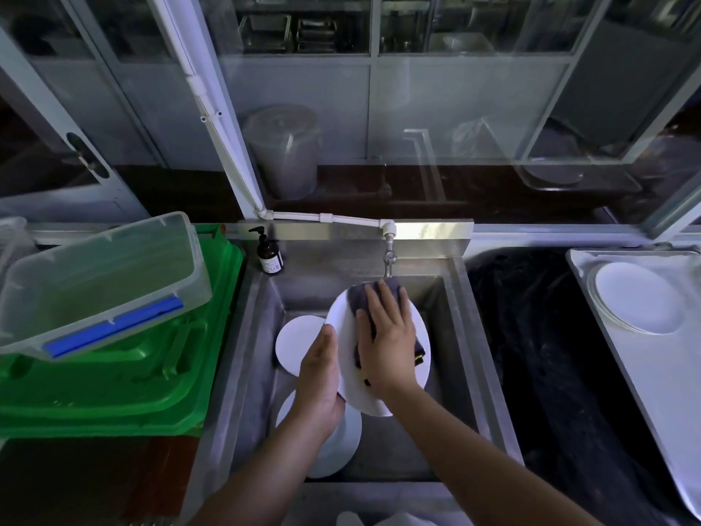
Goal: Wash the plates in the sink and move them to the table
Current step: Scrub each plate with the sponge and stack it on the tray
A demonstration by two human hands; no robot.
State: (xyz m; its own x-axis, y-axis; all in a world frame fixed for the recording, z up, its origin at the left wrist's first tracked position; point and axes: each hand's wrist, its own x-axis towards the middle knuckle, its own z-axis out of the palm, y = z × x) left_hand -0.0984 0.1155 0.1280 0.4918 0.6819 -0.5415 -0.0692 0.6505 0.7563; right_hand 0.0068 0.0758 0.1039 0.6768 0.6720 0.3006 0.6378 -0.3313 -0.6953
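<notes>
Two hands over the steel sink (pixel 461 324): left hand (pixel 318 373) grips the left rim of a white plate (pixel 343 317) held tilted above the basin, right hand (pixel 387 343) lies flat, fingers straight, pressing a dark cloth (pixel 360 296) onto the plate face under the tap (pixel 388 256). Two more white plates (pixel 294 341) lie in the basin below. Soap bottle (pixel 269 254) at sink's back-left corner. Washed plates (pixel 641 298) stacked on tray (pixel 667 392) on tabletop, right.

White plates (pixel 299 343) lie in the grey steel sink (pixel 466 336). The cloth (pixel 364 298) above it is dark grey, yellow-edged. Left of the sink: a brown bottle (pixel 270 256), black pump; a green lid (pixel 125 373); a clear bin (pixel 95 275), blue handle.
</notes>
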